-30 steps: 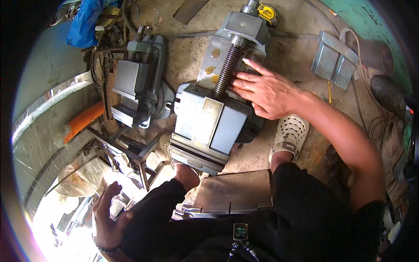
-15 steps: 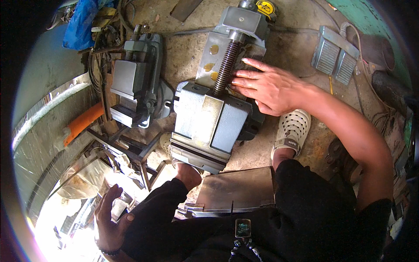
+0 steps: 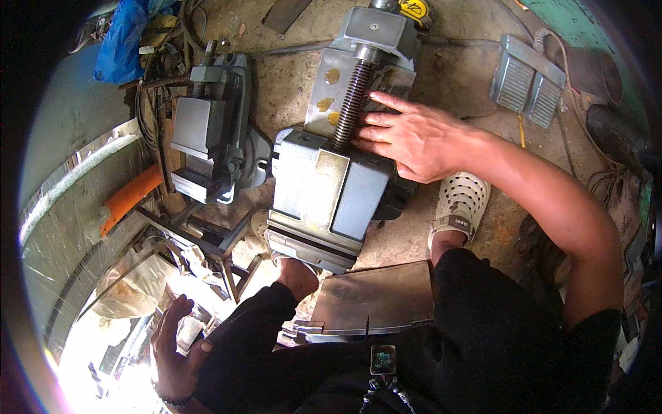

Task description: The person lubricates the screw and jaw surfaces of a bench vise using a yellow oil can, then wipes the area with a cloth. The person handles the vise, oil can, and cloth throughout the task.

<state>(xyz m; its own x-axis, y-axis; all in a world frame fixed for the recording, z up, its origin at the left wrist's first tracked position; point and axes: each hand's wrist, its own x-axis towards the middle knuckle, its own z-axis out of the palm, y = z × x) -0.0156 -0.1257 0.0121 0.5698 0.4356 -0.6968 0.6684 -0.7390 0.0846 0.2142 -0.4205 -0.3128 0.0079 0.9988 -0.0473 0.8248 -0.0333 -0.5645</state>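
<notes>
From the head view: got the right hand (image 3: 417,143) loosely spread, gripping nothing visible, fingertips right by the coarse dark screw (image 3: 354,102) — can't tell if touching. Find the big vise (image 3: 293,186) just left of it on the floor (image 3: 289,83), long axis running away and slightly right. Note smooth grey castings, bare steel, oily-looking amber blobs (image 3: 324,105). See the left hand (image 3: 176,352) well apart — half-curled, seemingly empty.

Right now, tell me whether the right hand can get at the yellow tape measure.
Probably yes: the right hand, seemingly empty, is beside the screw of the big vise, and the tape measure lies farther out, by the vise's end block. Nothing visible blocks the tape's right side.
</notes>
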